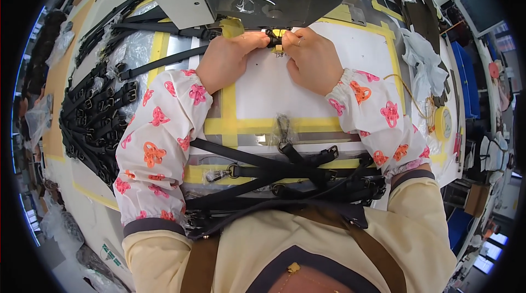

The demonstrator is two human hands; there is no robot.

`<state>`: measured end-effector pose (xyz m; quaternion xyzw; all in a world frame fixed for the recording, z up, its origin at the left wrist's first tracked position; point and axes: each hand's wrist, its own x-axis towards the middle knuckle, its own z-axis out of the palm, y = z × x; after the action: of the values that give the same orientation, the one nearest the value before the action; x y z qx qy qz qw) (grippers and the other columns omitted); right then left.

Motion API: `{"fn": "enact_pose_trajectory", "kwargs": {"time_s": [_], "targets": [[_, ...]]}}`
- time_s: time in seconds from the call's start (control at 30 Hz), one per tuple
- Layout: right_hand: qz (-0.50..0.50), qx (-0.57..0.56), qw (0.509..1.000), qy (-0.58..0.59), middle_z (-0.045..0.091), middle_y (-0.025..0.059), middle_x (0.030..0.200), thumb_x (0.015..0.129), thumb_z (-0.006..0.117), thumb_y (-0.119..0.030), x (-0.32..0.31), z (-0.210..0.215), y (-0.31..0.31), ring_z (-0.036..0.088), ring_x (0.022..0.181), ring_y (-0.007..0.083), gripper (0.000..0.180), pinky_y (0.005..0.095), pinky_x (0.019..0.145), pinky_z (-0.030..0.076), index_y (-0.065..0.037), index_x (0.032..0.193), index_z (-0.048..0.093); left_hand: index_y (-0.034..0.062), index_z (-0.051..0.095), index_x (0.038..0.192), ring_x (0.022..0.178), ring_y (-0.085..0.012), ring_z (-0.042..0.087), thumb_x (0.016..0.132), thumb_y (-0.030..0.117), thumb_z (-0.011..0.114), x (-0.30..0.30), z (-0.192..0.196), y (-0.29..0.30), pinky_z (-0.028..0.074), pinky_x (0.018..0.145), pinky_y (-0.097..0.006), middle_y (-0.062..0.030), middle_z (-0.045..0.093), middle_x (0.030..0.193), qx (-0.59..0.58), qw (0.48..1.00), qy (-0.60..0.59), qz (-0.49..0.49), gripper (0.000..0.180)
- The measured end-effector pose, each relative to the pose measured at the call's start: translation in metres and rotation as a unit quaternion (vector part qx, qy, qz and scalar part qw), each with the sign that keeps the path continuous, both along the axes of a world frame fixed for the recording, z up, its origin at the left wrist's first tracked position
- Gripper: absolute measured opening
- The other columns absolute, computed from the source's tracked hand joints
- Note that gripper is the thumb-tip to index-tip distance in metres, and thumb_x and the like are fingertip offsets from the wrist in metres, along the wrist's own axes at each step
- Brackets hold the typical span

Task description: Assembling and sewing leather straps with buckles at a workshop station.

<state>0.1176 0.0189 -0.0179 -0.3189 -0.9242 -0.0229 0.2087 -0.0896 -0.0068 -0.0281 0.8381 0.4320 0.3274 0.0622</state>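
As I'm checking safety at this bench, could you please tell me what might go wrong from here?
The fingertips of the left hand and right hand are close to the machine head's lower edge, so they might get pinched if it moved.
The loose black straps nearest the person lie crossed over one another, so they could tangle.

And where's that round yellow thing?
In the head view, the round yellow thing is on the right side, just to the right of the flowered right sleeve and below the crumpled white plastic.
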Motion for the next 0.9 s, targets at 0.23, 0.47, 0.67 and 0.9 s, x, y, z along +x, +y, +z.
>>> {"fn": "enact_pose_trajectory", "kwargs": {"time_s": [0.23,0.47,0.67,0.9], "targets": [[-0.004,-0.001,1.0,-0.015,0.062,0.0076,0.093,0.062,0.059,-0.005,0.0,-0.002,-0.006,0.057,0.091,0.0243,0.034,0.0339,0.07,0.051,0.003,0.094,0.059,0.0095,0.063,0.101,0.078,-0.027,0.063,0.076,-0.001,0.052,-0.001,-0.005,-0.005,0.052,0.066,-0.032,-0.0074,0.063,0.104,0.006,1.0,0.019,0.004,0.029],[0.0,0.05,0.999,0.006,0.06,0.0062,0.085,0.064,0.059,-0.01,0.003,-0.003,0.004,0.054,0.083,0.0194,0.025,0.0299,0.068,0.048,0.003,0.085,0.062,0.0108,0.063,0.103,0.078,-0.024,0.064,0.075,0.0,0.051,0.002,-0.004,0.001,0.052,0.068,-0.031,-0.0043,0.063,0.106,-0.01,0.999,0.042,0.02,0.032],[0.01,0.039,0.999,0.0,0.059,0.0081,0.085,0.062,0.059,-0.008,-0.003,0.003,0.007,0.054,0.084,0.021,0.028,0.0304,0.067,0.048,0.003,0.087,0.06,0.0115,0.063,0.104,0.077,-0.0244,0.064,0.075,0.0,0.05,-0.003,0.007,0.003,0.052,0.066,-0.032,-0.0048,0.062,0.107,-0.017,0.999,0.027,0.02,0.034],[0.064,-0.004,0.996,0.062,0.058,0.0139,0.08,0.057,0.054,-0.001,0.003,-0.001,-0.007,0.056,0.074,0.0311,0.032,0.041,0.062,0.046,0.004,0.089,0.056,0.0155,0.062,0.1,0.066,-0.0298,0.063,0.078,0.014,0.052,0.003,-0.005,-0.01,0.05,0.058,-0.039,-0.0104,0.064,0.081,0.027,0.999,0.026,0.025,0.024]]}}
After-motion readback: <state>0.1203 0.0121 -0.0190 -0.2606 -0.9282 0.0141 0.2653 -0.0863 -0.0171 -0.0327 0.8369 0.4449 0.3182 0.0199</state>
